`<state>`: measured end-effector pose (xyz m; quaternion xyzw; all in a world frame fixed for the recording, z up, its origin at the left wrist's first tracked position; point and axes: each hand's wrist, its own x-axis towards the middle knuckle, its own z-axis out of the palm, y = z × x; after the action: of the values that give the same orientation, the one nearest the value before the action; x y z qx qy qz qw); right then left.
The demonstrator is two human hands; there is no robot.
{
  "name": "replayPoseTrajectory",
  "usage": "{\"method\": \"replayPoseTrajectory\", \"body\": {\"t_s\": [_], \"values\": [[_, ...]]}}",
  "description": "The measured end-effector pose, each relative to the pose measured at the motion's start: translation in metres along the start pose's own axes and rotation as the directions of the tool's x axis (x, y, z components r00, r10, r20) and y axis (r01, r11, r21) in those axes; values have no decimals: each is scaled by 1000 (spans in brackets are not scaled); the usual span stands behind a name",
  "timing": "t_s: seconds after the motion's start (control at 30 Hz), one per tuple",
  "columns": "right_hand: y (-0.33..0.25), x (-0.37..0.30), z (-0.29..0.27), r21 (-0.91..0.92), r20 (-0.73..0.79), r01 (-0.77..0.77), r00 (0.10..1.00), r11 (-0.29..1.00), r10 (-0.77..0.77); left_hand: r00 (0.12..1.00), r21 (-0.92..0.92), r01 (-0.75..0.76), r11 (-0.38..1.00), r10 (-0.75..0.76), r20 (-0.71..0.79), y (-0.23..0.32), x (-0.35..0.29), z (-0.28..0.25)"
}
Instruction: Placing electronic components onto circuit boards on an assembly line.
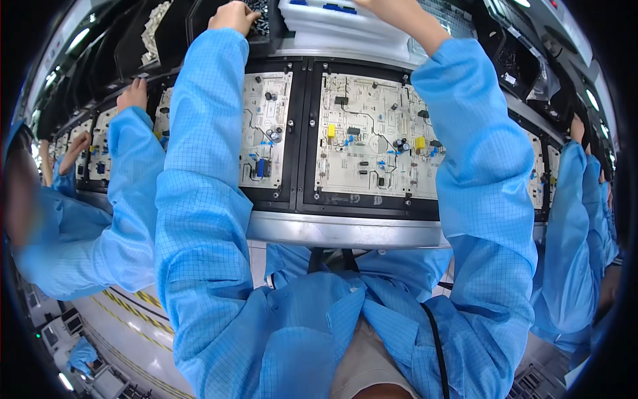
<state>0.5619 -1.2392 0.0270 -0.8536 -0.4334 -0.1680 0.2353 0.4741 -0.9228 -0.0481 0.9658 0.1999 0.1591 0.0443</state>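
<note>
Both my arms, in blue gridded sleeves, reach forward over a row of printed circuit boards in black frames. My left hand (pixel 234 17) is at a black bin (pixel 272 41) of small dark, shiny parts, its fingers bent together. Whatever is between those fingertips is too small to make out. My right hand (pixel 399 14) reaches over white foam trays (pixel 345 33) holding blue components (pixel 339 8); the upper edge cuts off its fingers. Below, between my arms, lies a circuit board (pixel 365 149) with yellow, blue and black components. Another board (pixel 269 126) is partly behind my left sleeve.
A metal rail (pixel 345 229) runs along the near side of the frames. A co-worker's hand (pixel 133 94) reaches in at left, and another hand (pixel 578 128) at far right. Black bins stand along the back; one holds white parts (pixel 153 33).
</note>
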Motion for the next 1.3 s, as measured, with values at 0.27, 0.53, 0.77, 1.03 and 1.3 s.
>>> {"method": "replayPoseTrajectory", "body": {"t_s": [0.27, 0.53, 0.77, 1.03, 1.3], "values": [[-44, -90, -76, 442, -1, 24, 1000, 897, -26, 972, -658, -26, 753, -135, -193, 59, -61, -62], [-29, -166, -50, 516, 183, -22, 979, 856, -85, 972, -902, -200, 382, -36, -231, 97, -109, -94], [-26, -172, -53, 572, 315, -139, 947, 808, -60, 997, -978, -79, 195, -6, -82, 104, -138, -76], [-44, -176, -59, 482, 246, 40, 953, 875, -179, 996, -974, 73, -217, -39, 83, 89, -141, -56], [-50, -182, -59, 508, 354, -90, 928, 857, -112, 992, -965, 122, -233, -10, 128, 96, -140, -46]]}}
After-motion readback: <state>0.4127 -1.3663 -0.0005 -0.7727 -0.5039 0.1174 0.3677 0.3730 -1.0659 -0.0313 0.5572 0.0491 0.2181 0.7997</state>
